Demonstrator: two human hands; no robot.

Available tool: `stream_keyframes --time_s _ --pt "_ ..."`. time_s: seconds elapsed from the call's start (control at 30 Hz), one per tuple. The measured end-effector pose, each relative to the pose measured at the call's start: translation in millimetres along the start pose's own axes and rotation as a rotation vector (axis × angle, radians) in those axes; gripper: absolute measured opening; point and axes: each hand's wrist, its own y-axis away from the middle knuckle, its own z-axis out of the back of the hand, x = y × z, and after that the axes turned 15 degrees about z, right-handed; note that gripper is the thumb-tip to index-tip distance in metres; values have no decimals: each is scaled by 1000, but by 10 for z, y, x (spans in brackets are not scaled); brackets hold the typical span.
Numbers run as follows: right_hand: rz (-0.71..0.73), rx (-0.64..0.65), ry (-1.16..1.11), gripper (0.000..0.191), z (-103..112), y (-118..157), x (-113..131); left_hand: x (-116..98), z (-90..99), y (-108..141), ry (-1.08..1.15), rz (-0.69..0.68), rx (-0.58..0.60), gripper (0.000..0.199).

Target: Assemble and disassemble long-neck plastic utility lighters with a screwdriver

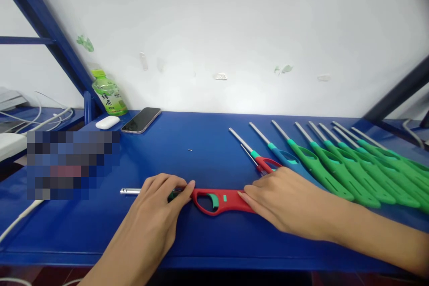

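A red lighter [231,200] with a long silver barrel and a teal trigger lies sideways near the table's front edge. My left hand [157,205] is closed around its neck, where barrel and body meet, hiding that part. My right hand [284,203] is closed on the handle's far end. Just beyond the right hand lie a second red lighter [266,161], partly covered by it, and a thin metal shaft [248,155] like a screwdriver's, its handle mostly hidden.
Right of the hands, a blue lighter [284,156] and several green lighters [335,178] lie in a slanted row. Toward the wall are a phone [141,120], a white case [107,122] and a green bottle [109,94]. A tiny metal piece [190,150] lies mid-table.
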Motion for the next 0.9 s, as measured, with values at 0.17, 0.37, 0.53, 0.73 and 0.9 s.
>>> stream_keyframes --time_s 0.17,0.37,0.53,0.73,0.9 --pt "-79 -102 20 39 32 70 -30 -16 -4 -23 31 -11 -53 39" --pt "-204 -323 -306 49 134 104 6 35 2 81 -47 -10 -117 40" --pt "-220 -202 -617 42 168 12 181 17 81 224 -85 -104 -98 67" --pt "-208 -226 -690 22 63 9 218 -97 134 144 -59 -125 -91 65" --pt "-217 -262 -687 23 34 54 176 -51 191 -7 -67 6 -155 46"
